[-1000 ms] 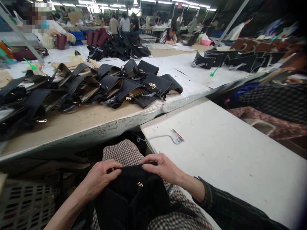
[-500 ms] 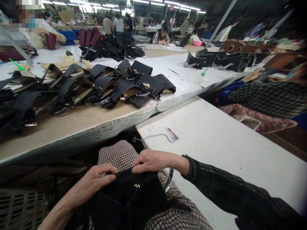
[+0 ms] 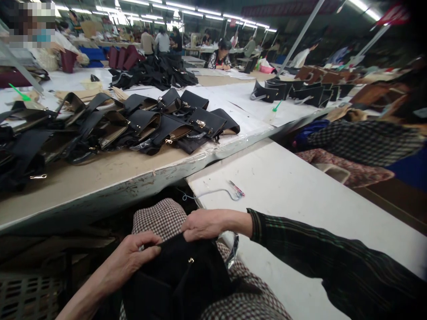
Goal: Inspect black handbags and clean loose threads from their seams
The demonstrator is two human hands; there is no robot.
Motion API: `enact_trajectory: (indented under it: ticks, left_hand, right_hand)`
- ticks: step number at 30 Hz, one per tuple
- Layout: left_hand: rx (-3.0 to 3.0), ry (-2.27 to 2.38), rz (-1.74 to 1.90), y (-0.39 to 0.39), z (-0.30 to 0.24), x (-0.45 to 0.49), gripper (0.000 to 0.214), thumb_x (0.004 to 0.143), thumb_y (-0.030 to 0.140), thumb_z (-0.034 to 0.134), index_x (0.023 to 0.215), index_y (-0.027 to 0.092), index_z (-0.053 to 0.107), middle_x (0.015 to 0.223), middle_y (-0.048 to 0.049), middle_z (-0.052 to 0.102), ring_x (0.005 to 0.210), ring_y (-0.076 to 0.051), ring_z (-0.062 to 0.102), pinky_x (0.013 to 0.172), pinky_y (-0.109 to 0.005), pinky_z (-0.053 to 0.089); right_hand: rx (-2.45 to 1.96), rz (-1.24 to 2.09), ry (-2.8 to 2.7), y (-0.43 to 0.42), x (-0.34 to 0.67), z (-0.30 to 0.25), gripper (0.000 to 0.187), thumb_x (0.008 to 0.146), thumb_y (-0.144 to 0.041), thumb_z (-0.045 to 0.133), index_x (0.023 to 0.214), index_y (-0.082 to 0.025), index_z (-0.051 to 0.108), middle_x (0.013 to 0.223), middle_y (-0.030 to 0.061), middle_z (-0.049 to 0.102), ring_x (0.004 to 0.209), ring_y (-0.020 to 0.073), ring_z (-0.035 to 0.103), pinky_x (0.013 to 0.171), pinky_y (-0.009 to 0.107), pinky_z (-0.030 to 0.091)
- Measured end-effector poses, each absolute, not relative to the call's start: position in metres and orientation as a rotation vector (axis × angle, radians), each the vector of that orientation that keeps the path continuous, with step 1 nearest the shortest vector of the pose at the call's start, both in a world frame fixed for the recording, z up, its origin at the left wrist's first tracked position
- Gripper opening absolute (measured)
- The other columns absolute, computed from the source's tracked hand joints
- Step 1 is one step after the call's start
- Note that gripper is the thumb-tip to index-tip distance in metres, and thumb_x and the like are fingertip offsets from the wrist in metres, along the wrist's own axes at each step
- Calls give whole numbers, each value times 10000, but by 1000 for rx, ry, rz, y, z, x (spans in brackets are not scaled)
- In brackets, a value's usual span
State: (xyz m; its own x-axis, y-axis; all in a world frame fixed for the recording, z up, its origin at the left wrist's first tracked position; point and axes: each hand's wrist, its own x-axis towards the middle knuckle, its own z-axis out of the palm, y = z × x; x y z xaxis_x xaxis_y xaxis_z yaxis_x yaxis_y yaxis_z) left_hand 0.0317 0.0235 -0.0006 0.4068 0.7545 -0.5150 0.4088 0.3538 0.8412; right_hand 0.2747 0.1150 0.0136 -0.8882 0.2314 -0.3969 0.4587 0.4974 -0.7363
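A black handbag with a small gold-coloured clasp lies across my checked lap. At the left end of its upper edge, my left hand pinches the black material between thumb and fingers. My right hand grips the same edge a little further right, its fingertips partly hidden behind the material. A clear-wrapped strap or handle sticks out at the bag's right side. Beyond my right hand, thread snips on a pale cord rest on the white table.
Several black bags with gold hardware crowd the long table at left. A heap of black pieces lies behind them. The white side table extends to my right. A plastic crate stands low at left. Other people work further back.
Both hands keep their hold on the bag's edge and have barely moved. The camera view has tilted up slightly, showing more ceiling lights.
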Motion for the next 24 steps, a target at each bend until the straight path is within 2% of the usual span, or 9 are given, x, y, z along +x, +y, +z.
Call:
enact_trajectory:
  ticks: [3,5,10,16,21,24]
  left_hand:
    - [1267,1186,327,26,-3,32,289,868,433,602,913,161,688,839,-10,624,774,-171,553,670,-233,431]
    - [1269,1178,330,27,-4,32,302,865,445,606,921,160,690,844,-11,623,771,-171,552,675,-235,430]
    - [1233,1168,315,26,-3,33,325,864,472,605,908,159,685,811,-1,604,719,-153,524,625,-226,406]
    - [1205,1168,295,27,-1,37,311,864,458,611,893,156,678,817,4,598,716,-144,514,624,-223,393]
    - [1115,1193,334,28,-4,41,306,822,450,668,840,146,636,718,25,552,627,-110,457,565,-210,352]
    - [1124,1211,360,29,-2,43,300,794,423,701,815,130,642,679,28,541,595,-97,437,559,-212,339]
  right_hand:
    - [634,-1580,2448,114,298,17,159,865,-198,488,722,-141,530,638,-35,448,586,90,408,546,218,311]
    - [657,-1781,2362,111,311,17,139,875,-182,473,823,-120,586,703,-20,489,631,94,436,570,207,343]
    - [741,-2101,2193,101,329,2,289,899,-217,495,1115,-99,645,874,20,586,741,111,497,665,203,410]
    - [862,-2098,2409,85,335,-14,383,936,-261,472,1268,-147,627,958,30,640,819,124,539,772,213,432]
    - [867,-1893,2605,78,341,-5,418,958,-268,422,1304,-115,598,824,21,609,673,103,472,670,209,410]
    - [758,-1838,2534,90,339,10,398,959,-292,422,1241,-106,633,837,28,620,691,112,497,672,214,417]
